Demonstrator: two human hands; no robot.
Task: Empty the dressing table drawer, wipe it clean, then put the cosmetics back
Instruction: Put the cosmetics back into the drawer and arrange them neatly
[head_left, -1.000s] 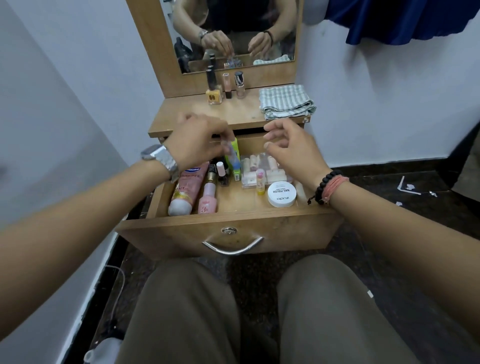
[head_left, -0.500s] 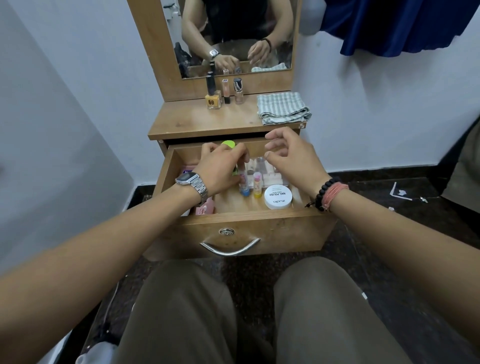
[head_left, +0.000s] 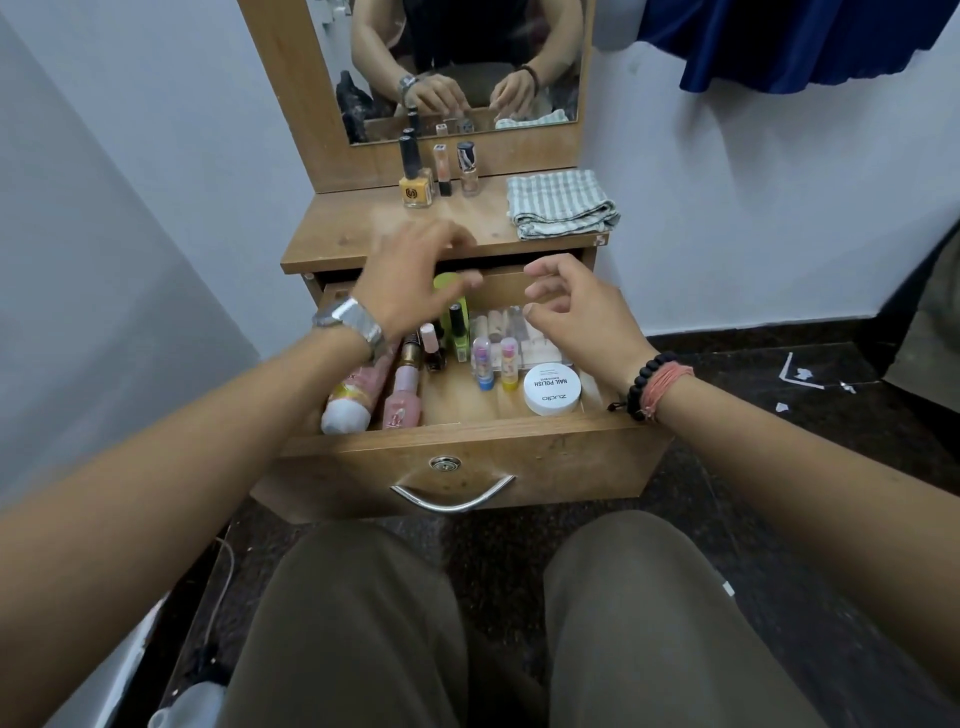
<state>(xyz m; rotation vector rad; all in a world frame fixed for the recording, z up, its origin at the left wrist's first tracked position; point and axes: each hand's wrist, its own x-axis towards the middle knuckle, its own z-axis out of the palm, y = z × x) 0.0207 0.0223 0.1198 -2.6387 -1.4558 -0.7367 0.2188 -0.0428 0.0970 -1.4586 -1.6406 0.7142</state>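
Observation:
The wooden drawer (head_left: 519, 452) is pulled out and holds cosmetics. Among them are two pink bottles (head_left: 402, 395) lying at the left and a green tube (head_left: 453, 317) standing at the back. Two small lip balms (head_left: 485, 364) stand in the middle, with a white nail polish remover jar (head_left: 551, 388) at the right. My left hand (head_left: 410, 280) is blurred above the drawer's back edge, fingers spread, holding nothing. My right hand (head_left: 576, 312) hovers over the drawer's right side with loosely curled fingers, empty. Three nail polish bottles (head_left: 415, 179) stand on the tabletop.
A folded striped cloth (head_left: 561, 205) lies on the right of the tabletop (head_left: 353, 228). A mirror (head_left: 467, 62) rises behind it. White walls close in on the left and behind. My knees are just below the drawer handle (head_left: 452, 499). Paper scraps lie on the dark floor (head_left: 810, 379).
My left hand brought a blue-based lip balm down into the drawer, stood it beside the yellow one, let go and lifted up toward the tabletop. The right hand barely moved.

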